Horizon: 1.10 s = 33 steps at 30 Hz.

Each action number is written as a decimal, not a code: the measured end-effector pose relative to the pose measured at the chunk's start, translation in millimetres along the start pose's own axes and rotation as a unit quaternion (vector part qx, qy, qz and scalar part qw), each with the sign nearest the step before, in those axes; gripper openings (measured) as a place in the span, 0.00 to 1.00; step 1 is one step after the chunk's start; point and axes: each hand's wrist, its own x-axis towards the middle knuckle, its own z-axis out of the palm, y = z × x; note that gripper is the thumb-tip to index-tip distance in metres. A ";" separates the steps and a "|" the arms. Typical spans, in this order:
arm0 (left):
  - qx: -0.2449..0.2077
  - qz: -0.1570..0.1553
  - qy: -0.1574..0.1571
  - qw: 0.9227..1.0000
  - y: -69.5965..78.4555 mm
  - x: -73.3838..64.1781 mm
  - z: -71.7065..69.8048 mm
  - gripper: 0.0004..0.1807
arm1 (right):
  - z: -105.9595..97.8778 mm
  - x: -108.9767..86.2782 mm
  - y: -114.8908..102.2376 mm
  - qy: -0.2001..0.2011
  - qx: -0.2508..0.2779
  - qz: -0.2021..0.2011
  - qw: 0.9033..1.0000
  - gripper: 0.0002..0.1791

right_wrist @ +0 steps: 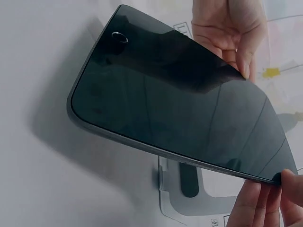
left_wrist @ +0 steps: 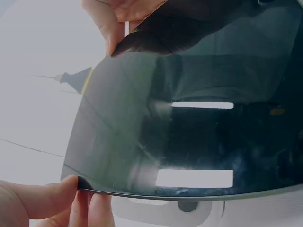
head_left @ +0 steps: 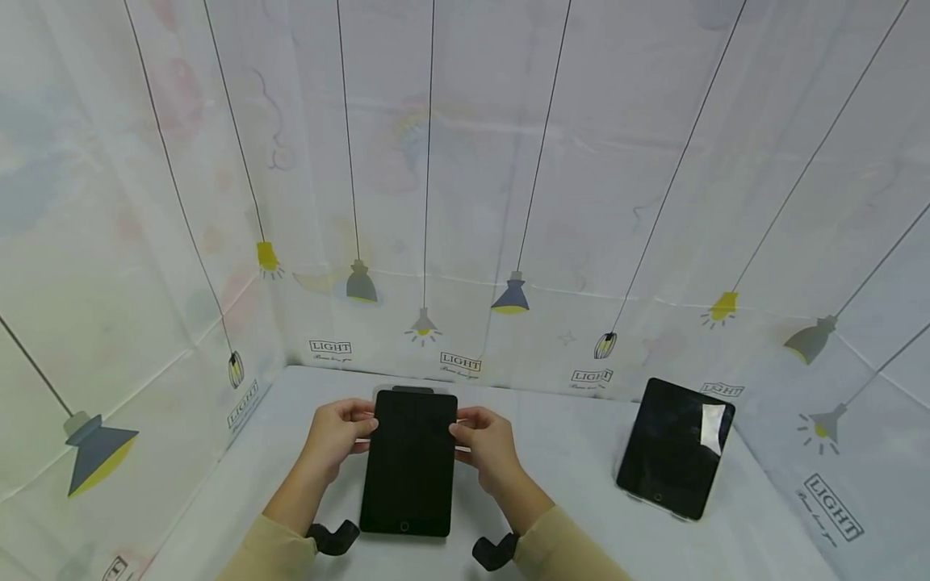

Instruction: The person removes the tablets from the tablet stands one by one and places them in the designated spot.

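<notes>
A black tablet (head_left: 408, 468) with a round home button at its near end is held up between both hands. My left hand (head_left: 334, 436) pinches its far left edge, thumb on the glass and fingers beneath. On the opposite edge, my right hand (head_left: 492, 452) pinches it the same way. In the right wrist view the tablet is tilted, and its shadow falls on the white table (right_wrist: 28, 156). Below and behind it lies a pale flat frame-like piece with a dark pad (right_wrist: 189, 179), mostly hidden by the tablet in the head view.
A second black tablet (head_left: 676, 448) stands to the right, with clear edging showing along its lower side. White cloth walls (head_left: 465, 202) printed with hanging lamps border the table at the back and sides. A black curved wrist piece (head_left: 334, 537) sits by the left sleeve.
</notes>
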 end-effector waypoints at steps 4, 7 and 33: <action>-0.002 -0.011 0.000 1.000 -5.9 -2.5 0.8 0.14 | -0.6 -5.4 5.8 -0.005 0.003 0.005 1.000 0.14; 0.004 -0.022 0.003 1.000 -11.2 -4.6 1.8 0.14 | -0.8 -8.6 10.1 -0.007 0.008 0.012 1.000 0.13; 0.030 -0.071 -0.001 0.997 -37.1 -20.9 3.5 0.14 | -3.5 -21.8 43.9 -0.015 -0.005 0.044 0.999 0.14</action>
